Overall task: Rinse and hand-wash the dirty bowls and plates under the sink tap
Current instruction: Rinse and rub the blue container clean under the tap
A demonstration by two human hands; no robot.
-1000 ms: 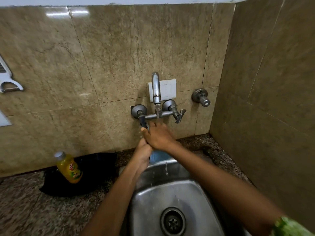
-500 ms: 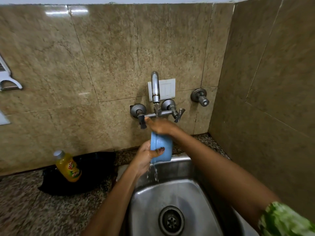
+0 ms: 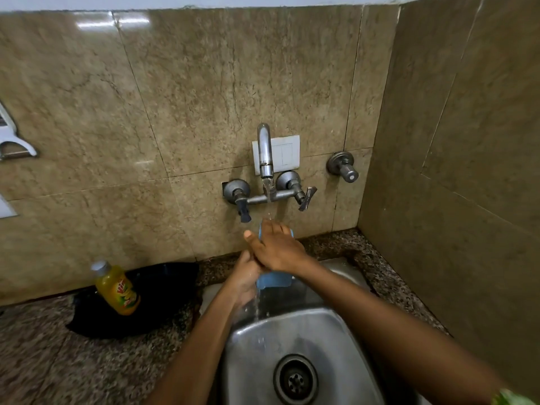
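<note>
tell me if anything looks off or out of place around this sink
Only one thing stands out: the yellow dish-soap bottle left of the sink is tilted, lying on a crumpled black bag rather than upright. The tap runs onto the blue dish.

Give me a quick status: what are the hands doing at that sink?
Left hand holds the light-blue plastic bowl from below. Right hand rubs across it. Steel wall tap running, water draining into the steel sink. Nothing in the way.

Speckled granite counter (image 3: 43,361), steel sink (image 3: 336,340) set in, black cloth (image 3: 163,302), yellow bottle (image 3: 118,290)
</note>
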